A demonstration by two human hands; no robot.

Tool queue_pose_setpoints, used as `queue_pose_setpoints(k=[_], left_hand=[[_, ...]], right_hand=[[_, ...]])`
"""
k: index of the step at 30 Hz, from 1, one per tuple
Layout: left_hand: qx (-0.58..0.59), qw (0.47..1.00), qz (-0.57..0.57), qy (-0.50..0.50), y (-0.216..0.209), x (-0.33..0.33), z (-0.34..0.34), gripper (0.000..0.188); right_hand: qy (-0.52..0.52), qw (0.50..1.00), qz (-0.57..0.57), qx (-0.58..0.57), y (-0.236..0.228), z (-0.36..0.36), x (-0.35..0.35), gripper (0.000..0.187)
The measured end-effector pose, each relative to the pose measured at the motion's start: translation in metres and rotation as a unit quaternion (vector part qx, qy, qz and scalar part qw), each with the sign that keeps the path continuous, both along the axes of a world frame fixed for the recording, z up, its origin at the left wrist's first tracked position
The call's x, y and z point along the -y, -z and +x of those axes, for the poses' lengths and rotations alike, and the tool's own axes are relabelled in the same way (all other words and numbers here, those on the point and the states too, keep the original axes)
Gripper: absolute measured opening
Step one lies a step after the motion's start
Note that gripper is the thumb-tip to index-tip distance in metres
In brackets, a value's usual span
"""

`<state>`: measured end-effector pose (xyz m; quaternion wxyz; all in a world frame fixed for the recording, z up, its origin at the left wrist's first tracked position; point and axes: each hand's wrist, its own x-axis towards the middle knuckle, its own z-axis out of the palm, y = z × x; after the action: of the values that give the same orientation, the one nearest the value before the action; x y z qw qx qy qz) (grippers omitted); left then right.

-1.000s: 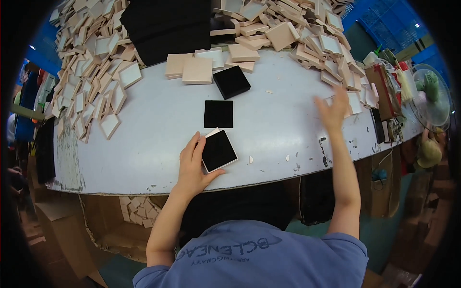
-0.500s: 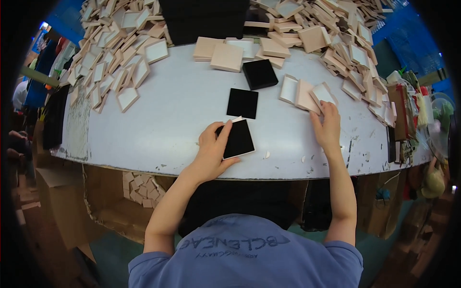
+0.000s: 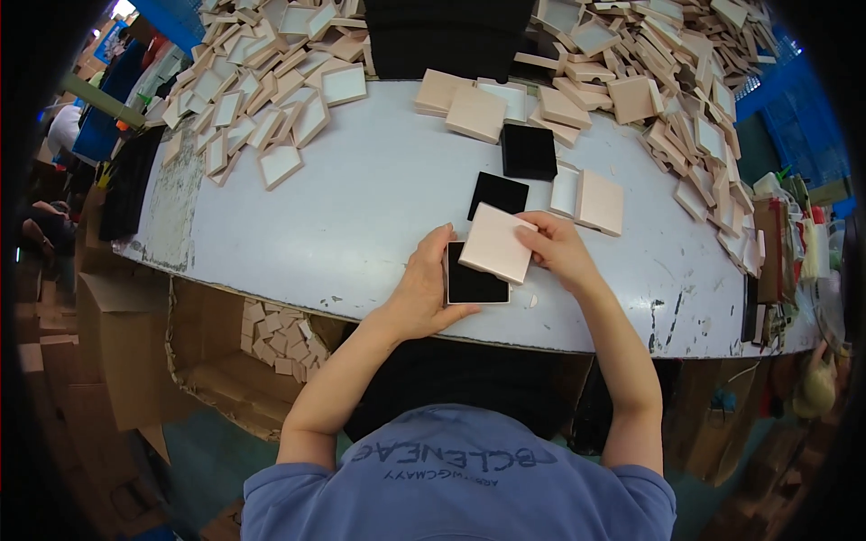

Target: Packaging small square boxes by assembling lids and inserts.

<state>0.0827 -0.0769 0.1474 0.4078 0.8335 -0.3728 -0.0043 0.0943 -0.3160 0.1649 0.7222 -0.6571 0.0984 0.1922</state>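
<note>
1. Left hand (image 3: 420, 287), centre of the frame: curved in a wide C, fingers along the left side of a black-filled shallow box base (image 3: 472, 288) and thumb along its lower edge, steadying it on the desk (image 3: 361, 207).
2. Right hand (image 3: 561, 252), right of centre: nearly closed in a pinch on the right edge of a pale pink box half (image 3: 494, 242), thumb on the upturned outer face; the other fingers are largely hidden.
3. Governing relation, as judged: the box half is offset toward the upper right of the base, overlapping it and leaving the black fill's left and lower parts exposed. Whether the two touch cannot be told.
4. Orientation: both pieces look roughly square, without a clear long axis. The base's edges run nearly parallel to the frame; the box half is turned slightly clockwise.
5. Nearer hand: the left for the base, the right for the box half.
6. Beyond the pair, toward the upper right: a flat black square (image 3: 492, 187) and a thick black block (image 3: 529, 153).
</note>
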Motion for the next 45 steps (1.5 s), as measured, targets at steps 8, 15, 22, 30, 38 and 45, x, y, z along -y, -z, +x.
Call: queue_pose_setpoints(k=[8,15,22,30,38,45], left_hand=[[-0.060,0.994,-0.094,-0.010,-0.002,-0.002,0.002,0.107],[0.073,0.989,0.131,0.004,-0.017,-0.008,0.006,0.092],[0.008,0.992,0.052,-0.116,-0.023,-0.047,0.037,0.077],[0.089,0.854,0.210,-0.467,0.010,-0.157,0.104,0.026],[0.052,0.973,-0.112,-0.193,-0.028,-0.054,0.025,0.015],[0.015,0.998,-0.030,-0.057,-0.017,0.014,-0.010,0.026]], right_hand=[[-0.113,0.832,-0.415,0.350,-0.022,-0.024,-0.044,0.040],[-0.151,0.732,-0.521,0.413,-0.021,-0.031,-0.053,0.065],[-0.109,0.792,-0.479,0.362,-0.040,-0.020,-0.041,0.051],[-0.224,0.666,-0.539,0.465,-0.015,0.014,0.007,0.039],[-0.102,0.716,-0.461,0.514,-0.003,0.050,-0.009,0.012],[0.088,0.623,-0.487,0.606,-0.050,0.003,-0.015,0.015]])
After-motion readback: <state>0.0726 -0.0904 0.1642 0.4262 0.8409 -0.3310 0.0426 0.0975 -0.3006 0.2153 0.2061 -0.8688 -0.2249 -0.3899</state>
